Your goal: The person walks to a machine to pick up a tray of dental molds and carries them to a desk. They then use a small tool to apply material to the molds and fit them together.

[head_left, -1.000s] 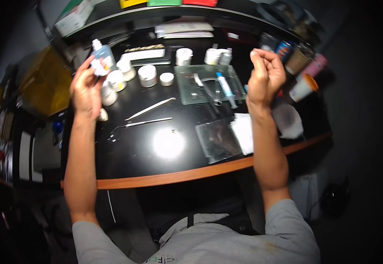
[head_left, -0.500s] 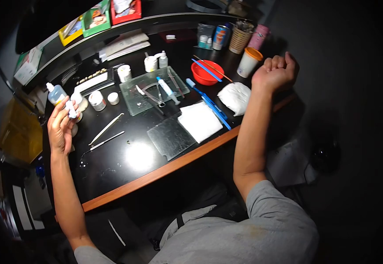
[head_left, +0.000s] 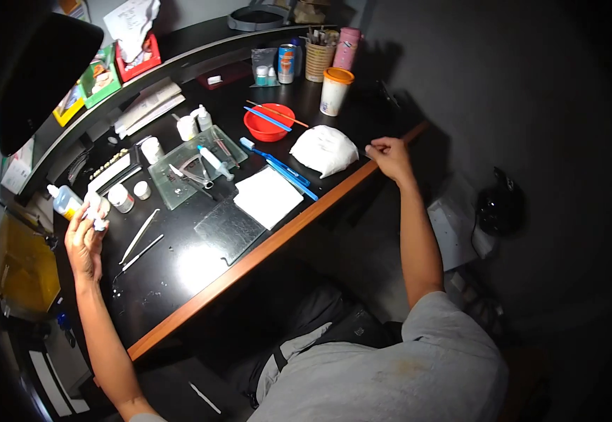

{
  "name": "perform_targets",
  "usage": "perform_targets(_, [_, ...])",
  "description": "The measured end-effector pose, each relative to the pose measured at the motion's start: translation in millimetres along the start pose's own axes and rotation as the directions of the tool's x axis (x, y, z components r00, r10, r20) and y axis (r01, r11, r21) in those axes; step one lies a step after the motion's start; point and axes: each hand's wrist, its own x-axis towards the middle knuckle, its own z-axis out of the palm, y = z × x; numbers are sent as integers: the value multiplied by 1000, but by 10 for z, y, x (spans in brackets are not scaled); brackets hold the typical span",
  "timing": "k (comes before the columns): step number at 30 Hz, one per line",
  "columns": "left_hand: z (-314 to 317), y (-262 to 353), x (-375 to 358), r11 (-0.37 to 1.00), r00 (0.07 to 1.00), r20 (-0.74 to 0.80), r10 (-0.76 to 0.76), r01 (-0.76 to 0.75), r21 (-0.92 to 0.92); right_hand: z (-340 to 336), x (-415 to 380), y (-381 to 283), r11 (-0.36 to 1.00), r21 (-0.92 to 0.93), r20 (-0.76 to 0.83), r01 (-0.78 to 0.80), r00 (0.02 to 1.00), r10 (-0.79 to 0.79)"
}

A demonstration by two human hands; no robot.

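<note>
My left hand [head_left: 85, 250] is raised over the left side of the black table, with its fingers closed on a small white-and-pale-blue piece [head_left: 99, 224]. Just behind it are a bottle of bluish liquid [head_left: 69, 202] and a white jar [head_left: 120, 198]. My right hand [head_left: 391, 160] is at the table's front edge on the right, fingers curled and thumb pinched in. Whether anything sits in that pinch cannot be made out. Nearest to it is a rumpled white bundle [head_left: 325, 150], apart from the fingertips.
A glass slab [head_left: 172, 193] carries a syringe [head_left: 216, 163] and metal tools. Nearer me lie white sheets [head_left: 269, 197], a dark plate [head_left: 225, 232], a blue toothbrush [head_left: 278, 163] and two slim tools [head_left: 140, 239]. Behind stand a red bowl [head_left: 267, 133] and an orange-lidded cup [head_left: 334, 93].
My right hand has come down from above the cup to the table edge beside the white bundle. My left hand still holds the small piece. The camera view has turned to the right.
</note>
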Motion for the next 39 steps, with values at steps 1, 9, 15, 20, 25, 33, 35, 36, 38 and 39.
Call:
perform_targets(1, [60, 10, -33, 1000, 1000, -8, -6, 6, 1, -7, 2, -39, 981, -165, 33, 97, 995, -93])
perform_targets(9, [389, 126, -266, 993, 967, 252, -18, 47, -110, 100, 379, 394, 773, -569, 146, 280, 960, -240])
perform_targets(15, [489, 317, -326, 956, 960, 278, -23, 102, -276, -336, -87, -1048, 882, 447, -121, 150, 987, -107])
perform_targets(20, [504, 330, -359, 916, 918, 394, 43, 121, -382, -22, -459, -2169, 490, 859, 333, -146, 887, -320])
perform_targets(25, [522, 249, -368, 911, 879, 475, 40, 164, -379, 771, -772, -3037, 230, 937, 350, -264, 670, -655])
perform_targets(33, [812, 235, -504, 877, 868, 494, -53, 277, -394, 1749, -888, -3631, 458, 876, 264, 149, 648, -715])
perform_targets(35, [874, 249, -529, 895, 873, 485, -45, 252, -369, 1868, -897, -3581, 420, 893, 250, 165, 593, -765])
perform_targets(36, [849, 182, -518, 877, 872, 487, -45, 268, -398, 1915, -944, -3534, 409, 897, 245, 166, 583, -775])
perform_targets(38, [837, 154, -524, 884, 893, 440, -92, 277, -376, 2023, -1110, -3437, 336, 941, 286, -48, 645, -708])
perform_targets(39, [842, 157, -528, 891, 899, 429, -90, 265, -368, 2051, -1120, -3398, 342, 940, 271, -16, 645, -715])
